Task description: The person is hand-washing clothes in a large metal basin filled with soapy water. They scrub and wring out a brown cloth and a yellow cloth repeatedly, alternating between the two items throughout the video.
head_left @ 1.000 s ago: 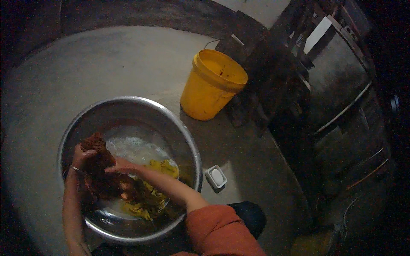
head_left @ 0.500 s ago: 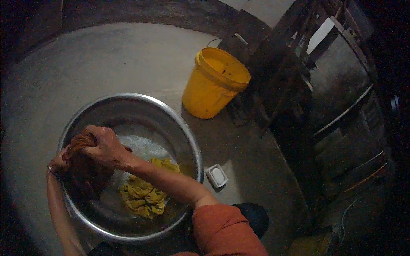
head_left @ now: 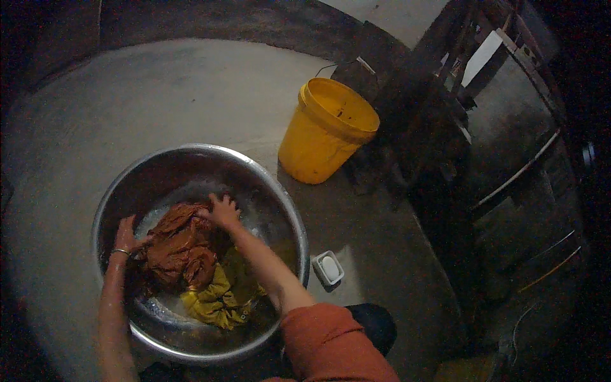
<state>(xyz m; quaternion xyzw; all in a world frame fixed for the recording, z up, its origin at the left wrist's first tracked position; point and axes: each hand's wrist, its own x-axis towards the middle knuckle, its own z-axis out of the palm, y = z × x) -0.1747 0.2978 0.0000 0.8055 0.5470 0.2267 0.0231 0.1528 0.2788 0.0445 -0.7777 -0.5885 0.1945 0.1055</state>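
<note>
A wet rust-brown cloth [head_left: 178,248] lies bunched in a large round metal basin [head_left: 298,229]. A crumpled yellow garment [head_left: 216,300] is beside it on the near side, partly under its edge. My right hand [head_left: 223,212] is at the cloth's upper right, fingers spread, with the thumb side against the fabric. On the left, my left hand [head_left: 126,237] is held upright by the cloth's edge near the basin wall. Its fingers are stretched out and grip nothing; whether they touch the cloth is hard to see.
Beyond the basin to the right stands a yellow bucket [head_left: 328,130] with a wire handle. A small white dish holding a white soap bar [head_left: 330,266] rests on the floor just right of the basin. Dark clutter [head_left: 439,146] lines the right side.
The brown cloth, gripped in both hands at the basin's left, has been let go and now lies spread over part of the yellow garment. My hands have parted, the right moving rightward.
</note>
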